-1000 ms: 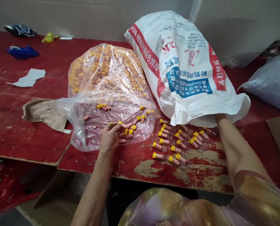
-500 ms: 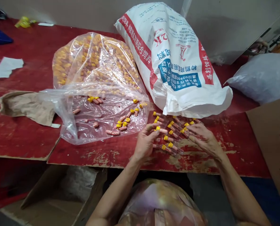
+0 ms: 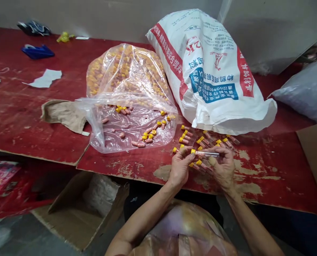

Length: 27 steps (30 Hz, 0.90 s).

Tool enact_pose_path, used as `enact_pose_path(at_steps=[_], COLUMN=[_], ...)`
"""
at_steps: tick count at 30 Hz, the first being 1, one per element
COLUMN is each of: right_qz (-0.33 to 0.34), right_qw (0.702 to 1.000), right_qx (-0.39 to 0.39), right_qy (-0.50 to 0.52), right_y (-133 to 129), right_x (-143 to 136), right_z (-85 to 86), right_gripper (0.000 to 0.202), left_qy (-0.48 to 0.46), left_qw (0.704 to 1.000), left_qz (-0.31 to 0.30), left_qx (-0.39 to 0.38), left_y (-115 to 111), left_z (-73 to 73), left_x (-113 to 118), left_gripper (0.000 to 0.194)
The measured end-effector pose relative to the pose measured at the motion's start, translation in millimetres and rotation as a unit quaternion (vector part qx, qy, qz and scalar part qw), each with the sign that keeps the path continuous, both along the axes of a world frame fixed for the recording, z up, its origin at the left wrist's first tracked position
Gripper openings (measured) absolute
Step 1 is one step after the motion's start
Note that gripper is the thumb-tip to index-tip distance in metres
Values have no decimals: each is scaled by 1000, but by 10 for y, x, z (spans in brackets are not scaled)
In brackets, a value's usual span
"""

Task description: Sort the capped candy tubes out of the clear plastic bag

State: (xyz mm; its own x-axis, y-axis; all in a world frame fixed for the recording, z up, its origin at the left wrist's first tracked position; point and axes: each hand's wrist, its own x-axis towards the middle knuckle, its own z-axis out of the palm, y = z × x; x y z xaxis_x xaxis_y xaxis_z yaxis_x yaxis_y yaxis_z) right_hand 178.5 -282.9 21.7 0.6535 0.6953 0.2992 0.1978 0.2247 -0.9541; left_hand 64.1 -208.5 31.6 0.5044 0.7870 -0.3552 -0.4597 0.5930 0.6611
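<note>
Between my two hands lies a clear tube (image 3: 211,154) with a yellow cap and a pink speckled filling at its left end. My left hand (image 3: 180,168) pinches the capped end between thumb and fingers. At the tube's clear right end, my right hand (image 3: 224,167) is closed on it. Several similar capped tubes (image 3: 204,142) are spread on the red table around and behind my hands. To the left, an open clear plastic bag (image 3: 105,137) holds many yellow-capped pink pieces (image 3: 121,67), some loose near its mouth.
A large white printed sack (image 3: 211,46) lies behind the tubes. Left of the bag are a tan cloth (image 3: 65,115), a white paper (image 3: 47,78) and a blue tape dispenser (image 3: 38,51). Cardboard (image 3: 314,153) stands at right; an open carton (image 3: 70,217) sits below the red table (image 3: 17,124).
My right hand has moved left and down toward my left hand, and both now hold one tube. The camera view has shifted, so the table's things appear farther right.
</note>
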Motion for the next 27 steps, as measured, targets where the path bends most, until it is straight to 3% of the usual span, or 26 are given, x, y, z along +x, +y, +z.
enact_pose_path(at_steps=[4, 7, 11, 15, 18, 20, 22, 25, 27], right_qz=[1, 33, 19, -42, -43, -33, -57, -119, -126], right_qw=[982, 946, 936, 926, 932, 936, 928, 890, 863], right_qx=[-97, -168, -143, -112, -119, -146, -184, -247, -275], right_qy=[-161, -276, -322, -357, -339, -318, -318, -366, -405], right_y=[-36, -113, -195, -186, -185, -249, -379, -619, -747], right_x=[-2, 36, -64, -194, -174, -74, 100, 430, 602], right_z=[-65, -90, -120, -152, -141, -135, -165, -317, -461], right_gripper=[23, 19, 20, 17, 24, 31, 39, 56, 61], left_qy=[49, 126, 204, 241, 228, 217, 278, 451, 511], left_qw=[998, 980, 926, 887, 860, 835, 801, 735, 713], left_qz=[8, -15, -57, -61, -80, -93, -43, 102, 151], left_qx=[41, 157, 313, 390, 449, 496, 528, 496, 456], left_y=[-94, -148, -214, -229, -139, 42, 377, 1142, 1693], left_z=[-39, -22, 14, 26, 60, 84, 86, 50, 31], left_x=[-3, -52, -126, -147, -109, -80, -104, -354, -637], left_gripper=[28, 22, 26, 28, 27, 23, 19, 14, 16])
